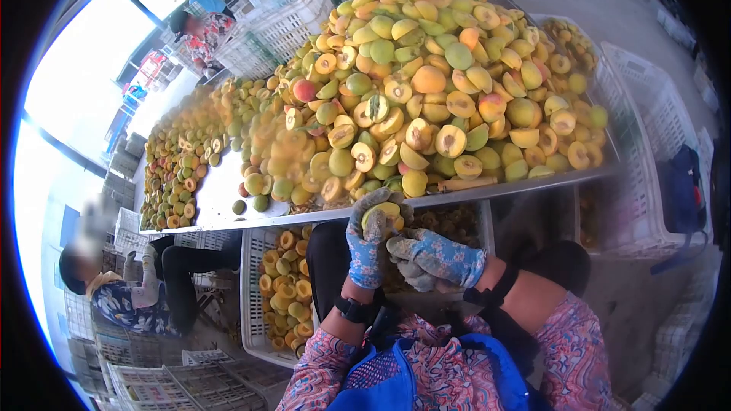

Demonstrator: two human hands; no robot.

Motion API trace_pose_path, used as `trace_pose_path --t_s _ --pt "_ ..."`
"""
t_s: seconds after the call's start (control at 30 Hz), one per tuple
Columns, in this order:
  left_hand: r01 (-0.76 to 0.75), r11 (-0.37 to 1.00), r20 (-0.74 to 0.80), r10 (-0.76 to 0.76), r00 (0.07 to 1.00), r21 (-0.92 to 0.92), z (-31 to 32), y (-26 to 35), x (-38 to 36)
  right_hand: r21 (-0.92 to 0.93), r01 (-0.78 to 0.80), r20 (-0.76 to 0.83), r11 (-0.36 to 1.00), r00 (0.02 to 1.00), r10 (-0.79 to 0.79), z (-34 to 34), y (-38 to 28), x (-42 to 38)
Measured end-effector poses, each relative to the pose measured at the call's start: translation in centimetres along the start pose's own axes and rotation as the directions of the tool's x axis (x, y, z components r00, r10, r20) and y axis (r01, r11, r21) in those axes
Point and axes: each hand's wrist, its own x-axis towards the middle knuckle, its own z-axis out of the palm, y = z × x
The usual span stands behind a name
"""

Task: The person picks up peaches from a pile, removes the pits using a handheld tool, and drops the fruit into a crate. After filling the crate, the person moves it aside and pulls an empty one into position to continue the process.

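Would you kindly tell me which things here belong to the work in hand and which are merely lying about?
Apparently in the work:
fruit in the left hand
fruit pile
metal table
crate of fruit halves

Seemingly just lying about:
dark blue thing, probably a bag
stacked crates behind the table

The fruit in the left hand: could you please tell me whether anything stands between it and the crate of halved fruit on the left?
Yes: the dark-clad left leg lies between the fruit, held in the left hand, and the white crate. I see nothing else between them.
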Motion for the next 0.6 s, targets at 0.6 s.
trace_pose_path --t_s 0.6 --pt "-0.02 1.0 -0.289 0.02 0.957 0.002 -1.9 0.6 0.8 -0.682 0.033 0.011 0.73 0.999 -0.035 -3.2 -0.1 0.6"
